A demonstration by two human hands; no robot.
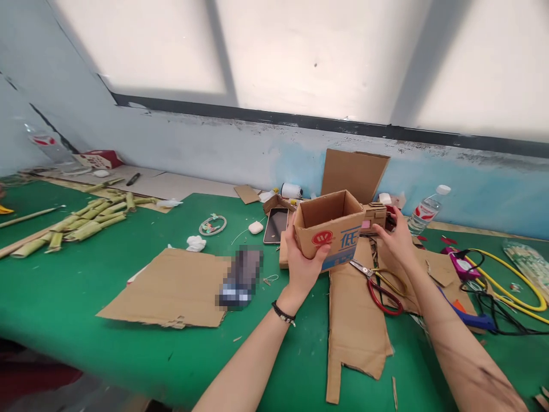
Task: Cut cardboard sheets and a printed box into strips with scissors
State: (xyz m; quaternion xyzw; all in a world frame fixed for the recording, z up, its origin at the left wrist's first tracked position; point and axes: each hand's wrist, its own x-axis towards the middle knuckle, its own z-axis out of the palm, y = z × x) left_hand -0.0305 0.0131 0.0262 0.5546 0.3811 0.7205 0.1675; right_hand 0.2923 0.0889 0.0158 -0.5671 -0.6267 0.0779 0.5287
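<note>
**Figure: The person's forearms and hands, head view**

Two bare forearms enter from the lower edge, with no sleeves in view on either. The left hand (305, 260) carries a thin dark beaded bracelet (283, 313) at the wrist, with a few small pale beads at one end. The right hand (397, 236) shows no band or ring. No gloves are worn; fingernails appear short and unpainted.

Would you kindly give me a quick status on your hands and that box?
Left hand grips open cardboard box at its front corner. Right hand at the box's right side. Scissors lie just below, on cardboard.
</note>
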